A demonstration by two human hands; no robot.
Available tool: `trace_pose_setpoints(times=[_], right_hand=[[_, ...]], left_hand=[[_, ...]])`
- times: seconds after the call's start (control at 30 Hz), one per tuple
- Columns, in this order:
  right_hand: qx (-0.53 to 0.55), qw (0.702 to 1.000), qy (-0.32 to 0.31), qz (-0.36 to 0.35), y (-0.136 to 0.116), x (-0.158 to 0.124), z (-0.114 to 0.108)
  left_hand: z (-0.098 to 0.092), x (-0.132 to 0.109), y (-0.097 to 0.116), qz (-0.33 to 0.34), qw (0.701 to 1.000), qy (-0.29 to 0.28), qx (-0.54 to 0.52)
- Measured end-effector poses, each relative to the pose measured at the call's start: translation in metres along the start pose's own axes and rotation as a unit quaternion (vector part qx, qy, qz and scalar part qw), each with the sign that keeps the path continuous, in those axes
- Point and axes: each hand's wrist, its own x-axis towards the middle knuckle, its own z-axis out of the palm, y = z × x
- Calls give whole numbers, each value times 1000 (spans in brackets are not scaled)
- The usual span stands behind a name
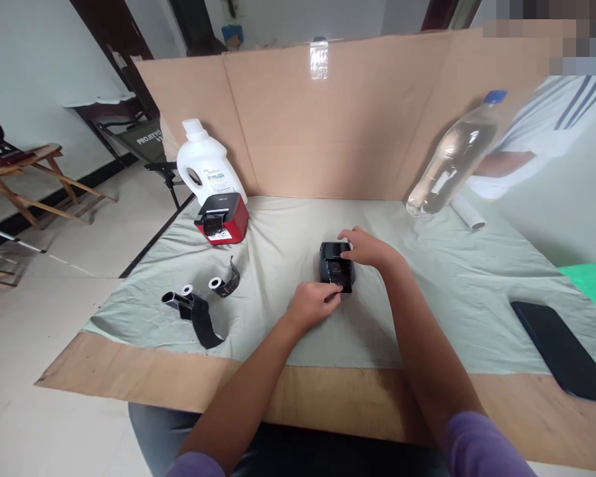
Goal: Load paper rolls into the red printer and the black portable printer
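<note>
A small black label printer [336, 251] stands on the cloth in front of me, with a dark glossy paper strip [342, 274] across its front. My left hand [314, 305] is at the printer's front, thumb and fingers pinched on the strip's lower end. From the right, my right hand [366, 248] grips the printer, its thumb on the top and its fingers at the rear right edge. Off to the left lie several rolls of black paper [222, 285], some partly unwound. Behind them a red and black printer [227, 222] has a dark strip hanging from its front.
A white jug [208, 159] stands behind the red printer. A cardboard screen [338, 132] closes the back. To the right are a tilted water bottle [449, 159], a white tube [467, 213], a phone [563, 348] and a green item [592, 286]. Another person's arm [506, 163] shows behind the bottle.
</note>
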Motion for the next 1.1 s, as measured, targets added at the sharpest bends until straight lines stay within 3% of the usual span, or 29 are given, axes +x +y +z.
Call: trace_pose_setpoints(times=[0.2,0.33,0.57,0.8,0.93,1.1], right_hand=[[10,995,-68,78,-2,12,3],[93,984,-110,108,-1,13,0],[208,962,-153,92,7,7,-6],[229,958,-164,45,19,7,-8],[260,950,-171,7,36,5,-9],[274,946,-170,27,37,2,-10]], left_hand=[[1,1,2,-30,999,-26,-1],[0,1,3,-40,999,-31,-16],[-4,1,9,-69,996,-18,-50],[-8,11,8,-74,992,84,-67],[-7,13,3,-52,997,53,-24],[-9,14,3,-53,998,35,-18]])
